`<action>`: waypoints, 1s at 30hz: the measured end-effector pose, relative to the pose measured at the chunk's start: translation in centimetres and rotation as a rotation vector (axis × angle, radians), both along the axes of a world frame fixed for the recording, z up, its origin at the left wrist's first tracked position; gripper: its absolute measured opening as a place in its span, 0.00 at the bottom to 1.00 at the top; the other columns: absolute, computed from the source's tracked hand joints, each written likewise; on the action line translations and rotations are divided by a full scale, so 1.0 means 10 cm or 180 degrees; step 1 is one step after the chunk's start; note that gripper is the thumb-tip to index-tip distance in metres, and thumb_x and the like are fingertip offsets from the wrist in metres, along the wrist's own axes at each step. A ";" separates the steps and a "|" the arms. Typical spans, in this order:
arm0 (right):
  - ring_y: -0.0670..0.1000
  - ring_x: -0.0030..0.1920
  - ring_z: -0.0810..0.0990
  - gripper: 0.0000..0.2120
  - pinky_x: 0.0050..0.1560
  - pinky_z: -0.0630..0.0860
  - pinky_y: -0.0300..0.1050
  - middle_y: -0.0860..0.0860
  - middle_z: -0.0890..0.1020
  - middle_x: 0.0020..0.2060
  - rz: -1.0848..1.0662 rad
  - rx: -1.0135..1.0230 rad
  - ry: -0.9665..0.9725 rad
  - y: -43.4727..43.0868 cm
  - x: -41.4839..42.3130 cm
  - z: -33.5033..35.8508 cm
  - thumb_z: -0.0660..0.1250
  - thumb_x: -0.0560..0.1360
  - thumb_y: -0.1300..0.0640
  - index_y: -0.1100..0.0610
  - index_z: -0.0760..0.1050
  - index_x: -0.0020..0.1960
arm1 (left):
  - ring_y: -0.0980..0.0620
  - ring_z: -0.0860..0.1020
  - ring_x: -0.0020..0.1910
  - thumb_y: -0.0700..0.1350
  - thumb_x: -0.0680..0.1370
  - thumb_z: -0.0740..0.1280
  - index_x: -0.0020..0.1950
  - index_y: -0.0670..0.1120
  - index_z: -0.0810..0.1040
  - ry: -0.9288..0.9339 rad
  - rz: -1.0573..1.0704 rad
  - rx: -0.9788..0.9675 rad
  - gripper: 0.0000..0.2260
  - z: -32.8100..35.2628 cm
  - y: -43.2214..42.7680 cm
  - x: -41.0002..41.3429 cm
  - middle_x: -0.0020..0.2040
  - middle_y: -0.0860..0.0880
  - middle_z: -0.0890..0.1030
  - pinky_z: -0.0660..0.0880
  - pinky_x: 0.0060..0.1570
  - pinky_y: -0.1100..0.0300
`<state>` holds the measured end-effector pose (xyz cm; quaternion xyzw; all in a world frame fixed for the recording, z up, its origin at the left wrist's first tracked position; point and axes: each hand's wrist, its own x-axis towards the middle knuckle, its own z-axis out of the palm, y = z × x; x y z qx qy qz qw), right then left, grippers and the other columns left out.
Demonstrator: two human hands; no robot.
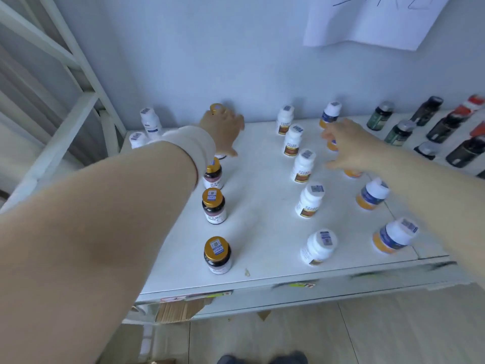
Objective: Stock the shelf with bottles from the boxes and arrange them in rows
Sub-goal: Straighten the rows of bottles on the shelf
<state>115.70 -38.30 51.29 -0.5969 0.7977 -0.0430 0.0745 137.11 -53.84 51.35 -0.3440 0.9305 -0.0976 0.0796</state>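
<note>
Gold-capped dark bottle (216, 110), near the back edge of the white shelf (262, 211), is clamped in fingers of the left hand (223, 132), while fingers of the right hand (347, 145) spread apart over orange-banded white bottles (352, 173), bare shelf between.

Nothing legible: cap stickers (215, 244) show only blurred code patterns, bottle labels (304, 177) are smeared, and the paper (372, 19) above the right grip (349, 145) bears cut-off strokes.

Three gold-capped dark bottles (214, 206) stand upright in a column on the white shelf (262, 232); my left hand (223, 132) holds the fourth gold-capped bottle (216, 110) at the back. To their right runs a column of five white brown-labelled bottles (303, 166), then white-capped blue-and-orange bottles (372, 194), barcode stickers on every cap
</note>
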 end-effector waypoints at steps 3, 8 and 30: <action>0.61 0.58 0.69 0.26 0.56 0.67 0.48 0.62 0.73 0.56 -0.0041 0.0035 0.0035 0.15 -0.35 0.02 0.73 0.65 0.61 0.67 0.69 0.60 | 0.44 0.65 0.68 0.54 0.73 0.69 0.70 0.46 0.64 -0.0194 0.0023 0.0024 0.29 -0.07 0.17 -0.31 0.68 0.44 0.67 0.67 0.62 0.49; 0.59 0.57 0.70 0.25 0.56 0.71 0.51 0.59 0.71 0.57 0.0022 0.0165 -0.0001 0.26 -0.80 -0.15 0.72 0.65 0.61 0.60 0.68 0.60 | 0.44 0.66 0.68 0.54 0.74 0.69 0.70 0.46 0.64 -0.0199 0.0283 0.0172 0.28 -0.22 0.36 -0.69 0.67 0.44 0.67 0.66 0.61 0.50; 0.51 0.63 0.70 0.32 0.58 0.65 0.40 0.54 0.69 0.63 -0.0219 -0.0181 -0.1599 -1.03 -0.94 -1.05 0.74 0.68 0.54 0.57 0.64 0.67 | 0.45 0.71 0.65 0.49 0.74 0.70 0.70 0.44 0.62 0.1724 0.0945 0.1610 0.29 -0.90 -0.95 -1.66 0.66 0.44 0.70 0.68 0.63 0.53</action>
